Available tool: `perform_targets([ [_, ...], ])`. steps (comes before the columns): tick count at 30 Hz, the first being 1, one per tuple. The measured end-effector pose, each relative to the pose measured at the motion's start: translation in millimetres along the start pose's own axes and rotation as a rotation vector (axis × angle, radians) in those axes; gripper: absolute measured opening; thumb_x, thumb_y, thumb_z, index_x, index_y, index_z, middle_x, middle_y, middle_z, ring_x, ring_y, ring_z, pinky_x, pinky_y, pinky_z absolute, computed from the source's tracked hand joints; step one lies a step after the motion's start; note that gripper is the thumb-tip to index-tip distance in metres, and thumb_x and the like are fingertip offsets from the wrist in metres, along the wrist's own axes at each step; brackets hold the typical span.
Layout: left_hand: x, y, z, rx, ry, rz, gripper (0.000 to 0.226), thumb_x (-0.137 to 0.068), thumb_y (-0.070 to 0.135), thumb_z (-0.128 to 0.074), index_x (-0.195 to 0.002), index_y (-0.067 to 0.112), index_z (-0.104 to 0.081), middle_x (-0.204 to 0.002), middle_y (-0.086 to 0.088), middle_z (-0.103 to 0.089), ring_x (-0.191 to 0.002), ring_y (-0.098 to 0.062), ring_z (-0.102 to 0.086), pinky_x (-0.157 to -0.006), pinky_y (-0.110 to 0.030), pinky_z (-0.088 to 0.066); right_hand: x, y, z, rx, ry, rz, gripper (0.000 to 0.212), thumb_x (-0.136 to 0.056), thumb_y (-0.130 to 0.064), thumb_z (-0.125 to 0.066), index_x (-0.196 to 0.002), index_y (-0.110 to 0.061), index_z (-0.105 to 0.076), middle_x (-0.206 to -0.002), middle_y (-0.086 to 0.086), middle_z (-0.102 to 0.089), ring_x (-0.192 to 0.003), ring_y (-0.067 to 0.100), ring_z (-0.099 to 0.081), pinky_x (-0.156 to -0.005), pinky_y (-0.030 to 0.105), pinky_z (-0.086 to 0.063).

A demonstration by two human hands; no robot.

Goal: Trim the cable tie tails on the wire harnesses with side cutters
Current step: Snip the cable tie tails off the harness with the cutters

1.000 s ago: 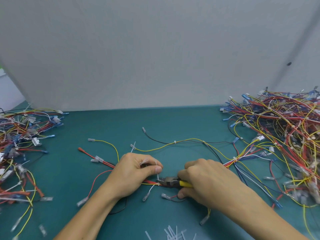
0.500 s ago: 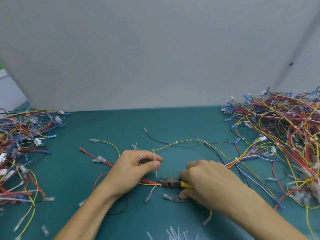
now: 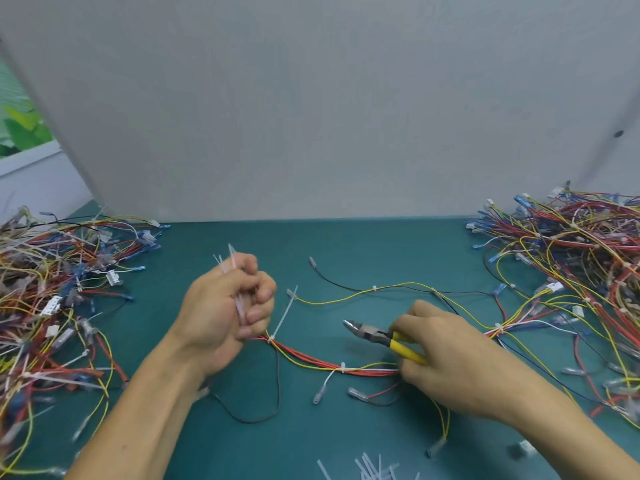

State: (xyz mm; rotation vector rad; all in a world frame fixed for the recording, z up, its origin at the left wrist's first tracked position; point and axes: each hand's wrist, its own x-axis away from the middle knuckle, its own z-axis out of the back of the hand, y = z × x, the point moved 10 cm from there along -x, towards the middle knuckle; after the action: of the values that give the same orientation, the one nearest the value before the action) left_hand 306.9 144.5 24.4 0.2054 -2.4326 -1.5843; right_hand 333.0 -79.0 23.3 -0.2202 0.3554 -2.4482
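A wire harness [image 3: 311, 362] of red, yellow, white and black wires lies across the middle of the green table. My left hand [image 3: 225, 313] is lifted above its left end with fingers curled round several cut white tie tails [image 3: 230, 263]. An untrimmed white cable tie tail [image 3: 284, 318] sticks up from the bundle just right of that hand. My right hand [image 3: 446, 355] grips the yellow-handled side cutters [image 3: 377, 336], jaws pointing left above the harness, a little right of the tail. A trimmed tie [image 3: 343, 368] sits on the bundle below the jaws.
A large tangle of harnesses [image 3: 568, 268] fills the right side and another pile [image 3: 52, 292] the left. Cut tie tails [image 3: 367, 467] lie at the near edge. A grey wall panel [image 3: 311, 116] closes the back of the green table [image 3: 363, 244].
My left hand has lifted off the bundle and moved up and left with the cut tails. The cutters have drawn back to the right, away from the bundle.
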Motion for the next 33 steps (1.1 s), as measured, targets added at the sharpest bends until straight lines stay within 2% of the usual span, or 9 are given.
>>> perform_targets([
  [5,-4,-6,28,0.074,0.141,0.077,0.014,-0.08,0.006,-0.039,-0.071,0.016,-0.041,-0.045,0.005,-0.022,-0.037,-0.009,-0.026,-0.032,-0.012,-0.015,2,-2,-4,-0.052,-0.011,-0.024,0.026,-0.08,-0.033,-0.051,-0.106,-0.034,-0.051,-0.096,-0.012,-0.037,-0.089,0.011,-0.047,-0.079,0.03,-0.044],
  [9,-11,-10,37,-0.113,0.194,0.017,0.021,-0.101,0.019,-0.043,-0.097,0.005,-0.058,-0.048,0.006,-0.027,-0.036,-0.005,-0.026,-0.031,-0.012,-0.017,3,-13,-4,-0.023,0.021,0.015,0.022,-0.087,-0.036,-0.048,-0.109,-0.035,-0.047,-0.101,-0.012,-0.041,-0.095,0.014,-0.05,-0.082,0.031,-0.043],
  [13,-17,-6,27,-0.618,0.176,-0.15,0.023,-0.1,0.02,-0.047,-0.097,0.012,-0.068,-0.058,0.006,-0.045,-0.04,-0.002,-0.034,-0.039,-0.018,-0.03,7,-25,-5,0.006,0.027,0.043,0.021,-0.091,-0.041,-0.044,-0.11,-0.035,-0.045,-0.104,-0.013,-0.043,-0.1,0.012,-0.05,-0.083,0.031,-0.043],
  [16,-17,0,14,-1.1,0.135,-0.267,0.021,-0.092,0.034,-0.052,-0.072,0.034,-0.048,-0.071,0.008,-0.05,-0.067,-0.009,-0.045,-0.077,-0.037,-0.05,9,-34,-7,0.027,0.002,0.079,0.021,-0.091,-0.042,-0.045,-0.109,-0.032,-0.048,-0.104,-0.013,-0.044,-0.1,0.013,-0.05,-0.083,0.032,-0.043],
  [17,-17,-2,12,-1.192,0.123,-0.266,0.029,-0.09,0.035,-0.054,-0.078,0.009,-0.057,-0.072,0.01,-0.048,-0.071,-0.009,-0.043,-0.083,-0.036,-0.049,10,-36,-8,0.03,-0.004,0.086,0.022,-0.091,-0.043,-0.046,-0.108,-0.031,-0.048,-0.103,-0.012,-0.043,-0.1,0.014,-0.05,-0.083,0.032,-0.043],
  [18,-17,-5,11,-1.269,0.097,-0.251,0.02,-0.089,0.035,-0.056,-0.069,0.029,-0.056,-0.071,0.01,-0.047,-0.071,-0.009,-0.042,-0.082,-0.033,-0.048,10,-39,-9,0.04,-0.013,0.089,0.022,-0.091,-0.045,-0.046,-0.106,-0.03,-0.048,-0.102,-0.012,-0.043,-0.099,0.015,-0.05,-0.083,0.033,-0.043],
  [21,-20,-14,12,-1.429,0.049,-0.198,0.028,-0.084,0.037,-0.062,-0.076,0.01,-0.057,-0.068,-0.002,-0.06,-0.067,-0.016,-0.049,-0.071,-0.027,-0.045,9,-45,-12,0.072,-0.028,0.089,0.024,-0.091,-0.05,-0.044,-0.101,-0.028,-0.048,-0.099,-0.01,-0.041,-0.096,0.017,-0.05,-0.081,0.034,-0.045],
  [25,-21,-17,19,-1.313,0.005,-0.131,0.003,-0.081,0.023,-0.072,-0.079,0.02,-0.073,-0.068,0.006,-0.07,-0.07,-0.008,-0.063,-0.071,-0.025,-0.048,-2,-52,-15,0.104,-0.023,0.06,0.023,-0.092,-0.048,-0.044,-0.097,-0.026,-0.049,-0.1,-0.006,-0.043,-0.094,0.023,-0.051,-0.072,0.034,-0.042],
  [33,-16,-20,26,-0.553,0.107,-0.11,0.016,-0.078,-0.004,-0.072,-0.069,0.008,-0.066,-0.057,0.001,-0.061,-0.045,-0.004,-0.049,-0.045,-0.01,-0.038,-28,-75,-23,0.14,0.137,0.023,0.02,-0.095,-0.044,-0.04,-0.096,-0.024,-0.043,-0.095,-0.001,-0.041,-0.096,0.028,-0.048,-0.071,0.036,-0.03],
])
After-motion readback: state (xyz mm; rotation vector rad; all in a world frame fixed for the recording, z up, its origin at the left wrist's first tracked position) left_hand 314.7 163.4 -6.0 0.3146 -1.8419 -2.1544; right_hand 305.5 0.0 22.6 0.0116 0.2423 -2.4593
